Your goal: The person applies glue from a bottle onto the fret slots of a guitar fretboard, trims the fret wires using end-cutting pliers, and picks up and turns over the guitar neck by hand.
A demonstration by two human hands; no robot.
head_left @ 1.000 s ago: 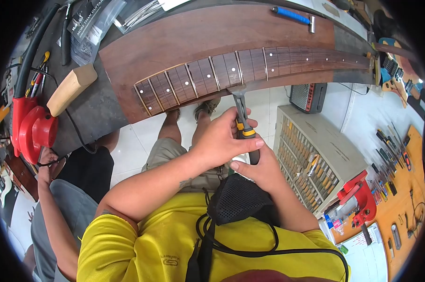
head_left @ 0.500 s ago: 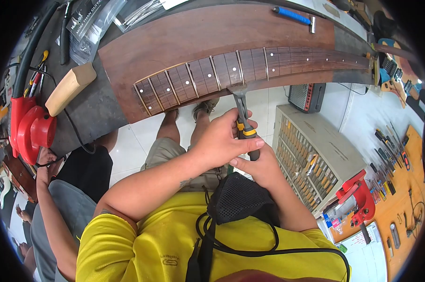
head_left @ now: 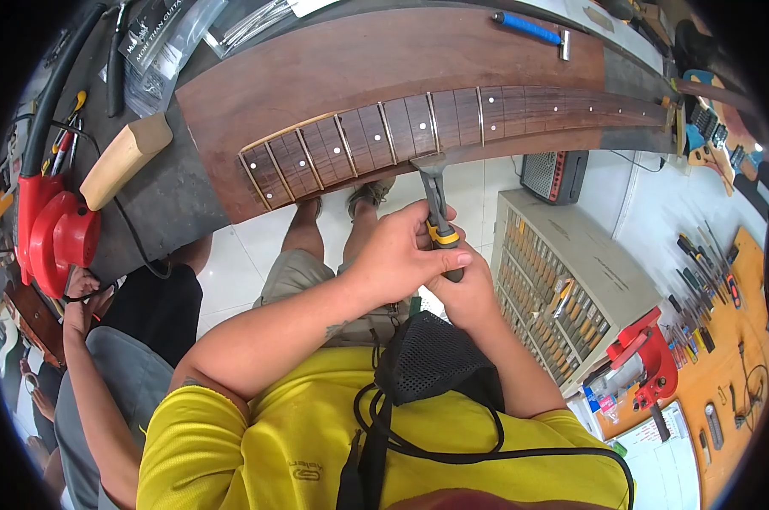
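A pair of fret cutters (head_left: 435, 195) with black and yellow handles points away from me. Its jaws meet the near edge of a dark guitar fretboard (head_left: 363, 140), close to the end of a metal fret. My left hand (head_left: 405, 255) is closed around the handles, thumb lying along the top. My right hand (head_left: 468, 289) is closed about the lower handle end from the right, its fingers partly hidden. Several frets (head_left: 388, 133) sit in the fretboard's left half, and white dots mark its face.
A brown board (head_left: 316, 59) lies under the fretboard. Around it are a blue-handled hammer (head_left: 529, 27), a wooden block (head_left: 127, 161) and a red clamp-like tool (head_left: 57, 234). Another person's hand (head_left: 82, 289) is at left. A drawer cabinet (head_left: 563, 280) stands at right.
My right hand has shifted slightly left around the handle end, and its thumb is no longer stretched out in view. The cutter jaws stay at the fretboard edge.
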